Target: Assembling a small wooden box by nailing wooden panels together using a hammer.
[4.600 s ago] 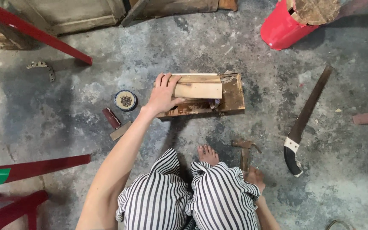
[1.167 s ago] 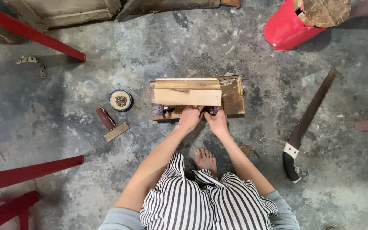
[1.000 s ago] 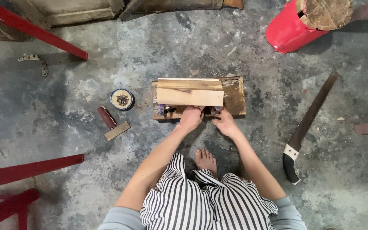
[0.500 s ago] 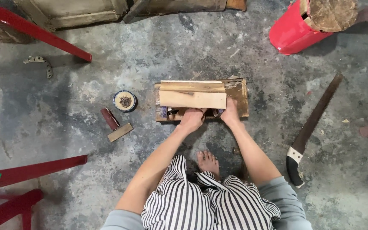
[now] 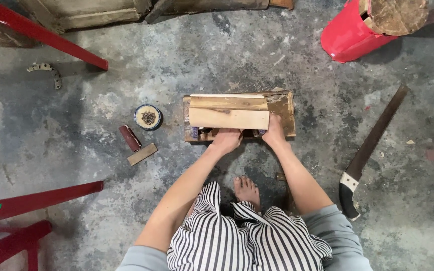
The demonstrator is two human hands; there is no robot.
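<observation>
- Two red legs [image 5: 41,193] lie at the far left, well apart from our hands, with bare floor [image 5: 66,135] between.
- Next come a small dish [image 5: 148,117] and a chisel [image 5: 136,145], near the left hand but untouched.
- Our left hand [image 5: 225,140] grips the near edge of the block [image 5: 282,108], fingers curled under the plank [image 5: 228,118] lying on top.
- Our right hand [image 5: 275,133] presses the plank's right end, fingers hidden; we judge the plank placed and steadied, cutting or fixing not yet done.
- Our saw [image 5: 370,150] lies untouched on the right, the red bucket [image 5: 350,35] beyond; room is open there.
</observation>
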